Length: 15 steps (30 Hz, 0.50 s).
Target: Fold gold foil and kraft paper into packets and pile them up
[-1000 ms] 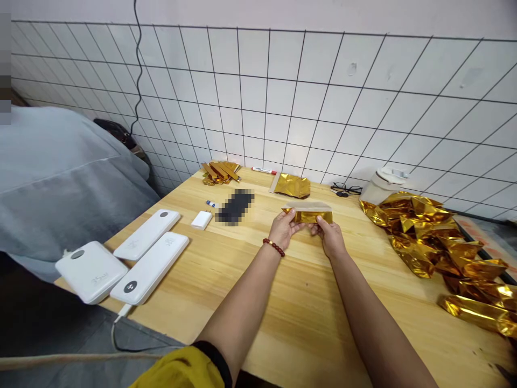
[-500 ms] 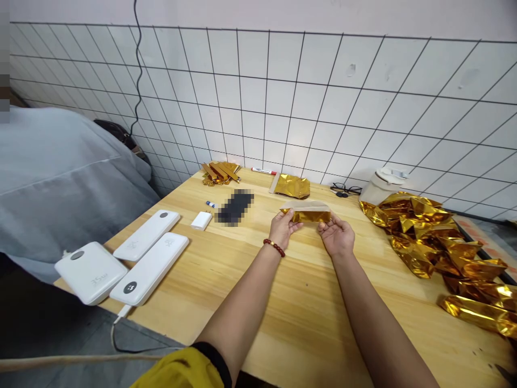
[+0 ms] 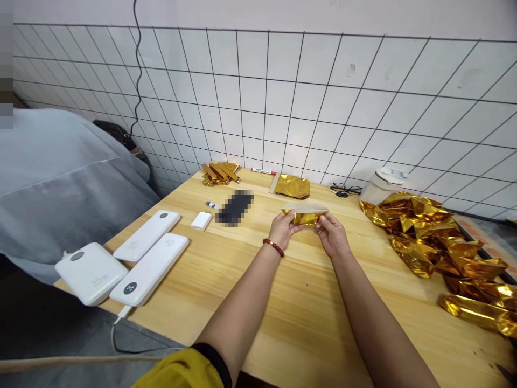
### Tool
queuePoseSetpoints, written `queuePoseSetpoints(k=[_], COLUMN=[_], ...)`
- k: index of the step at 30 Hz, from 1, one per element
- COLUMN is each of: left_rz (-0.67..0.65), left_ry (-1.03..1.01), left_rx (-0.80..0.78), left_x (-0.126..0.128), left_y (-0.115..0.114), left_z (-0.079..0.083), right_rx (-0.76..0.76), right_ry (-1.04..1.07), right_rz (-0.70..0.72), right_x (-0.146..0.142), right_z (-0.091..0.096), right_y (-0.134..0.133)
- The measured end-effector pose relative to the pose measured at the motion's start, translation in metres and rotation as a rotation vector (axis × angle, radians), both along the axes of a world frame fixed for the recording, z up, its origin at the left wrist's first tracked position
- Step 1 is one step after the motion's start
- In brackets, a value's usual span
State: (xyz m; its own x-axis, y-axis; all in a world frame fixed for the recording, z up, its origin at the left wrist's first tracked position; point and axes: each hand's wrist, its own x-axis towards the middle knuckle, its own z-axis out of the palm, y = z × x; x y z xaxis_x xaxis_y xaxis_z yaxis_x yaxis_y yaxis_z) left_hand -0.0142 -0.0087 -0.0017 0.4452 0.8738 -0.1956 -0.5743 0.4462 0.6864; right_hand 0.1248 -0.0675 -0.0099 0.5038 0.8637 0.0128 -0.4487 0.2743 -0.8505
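Note:
Both my hands grip a small piece of gold foil paper [image 3: 306, 218] with a pale upper flap, held just over the wooden table. My left hand [image 3: 284, 229], with a red bead bracelet at the wrist, pinches its left end. At the right end, my right hand [image 3: 332, 234] is closed on it with thumb and fingers. Behind it lies a flat gold foil piece [image 3: 293, 186] with a pale edge. Folded gold strips [image 3: 221, 172] are piled at the table's back left corner.
Shiny folded gold foil shapes [image 3: 428, 231] heap along the right side, by a white lidded cup [image 3: 382, 186] and eyeglasses [image 3: 345, 189]. White power banks [image 3: 149, 269], a white charger [image 3: 201, 221] and a blurred dark object [image 3: 235, 207] lie left. A person in grey [image 3: 68, 178] sits there.
My right hand has shifted slightly left, and its fingers now overlap the right end of the foil paper. The paper's gold front looks more curved. My left hand has barely moved.

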Motion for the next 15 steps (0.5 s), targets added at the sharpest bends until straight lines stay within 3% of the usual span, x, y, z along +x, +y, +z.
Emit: queuePoseSetpoints(k=[6, 11, 15], left_rz=[-0.033, 0.042, 0.01], left_ry=[0.03, -0.147, -0.259], left_rx=[0.052, 0.005, -0.061], left_x=[0.002, 0.0, -0.002], left_y=[-0.004, 0.0, 0.002], left_z=[0.0, 0.002, 0.004], right_rx=[-0.014, -0.073, -0.1], right_ry=[-0.106, -0.363, -0.408], right_rz=[-0.105, -0.046, -0.018], right_x=[-0.004, -0.012, -0.015], right_z=[-0.002, -0.001, 0.0], right_y=[0.001, -0.003, -0.004])
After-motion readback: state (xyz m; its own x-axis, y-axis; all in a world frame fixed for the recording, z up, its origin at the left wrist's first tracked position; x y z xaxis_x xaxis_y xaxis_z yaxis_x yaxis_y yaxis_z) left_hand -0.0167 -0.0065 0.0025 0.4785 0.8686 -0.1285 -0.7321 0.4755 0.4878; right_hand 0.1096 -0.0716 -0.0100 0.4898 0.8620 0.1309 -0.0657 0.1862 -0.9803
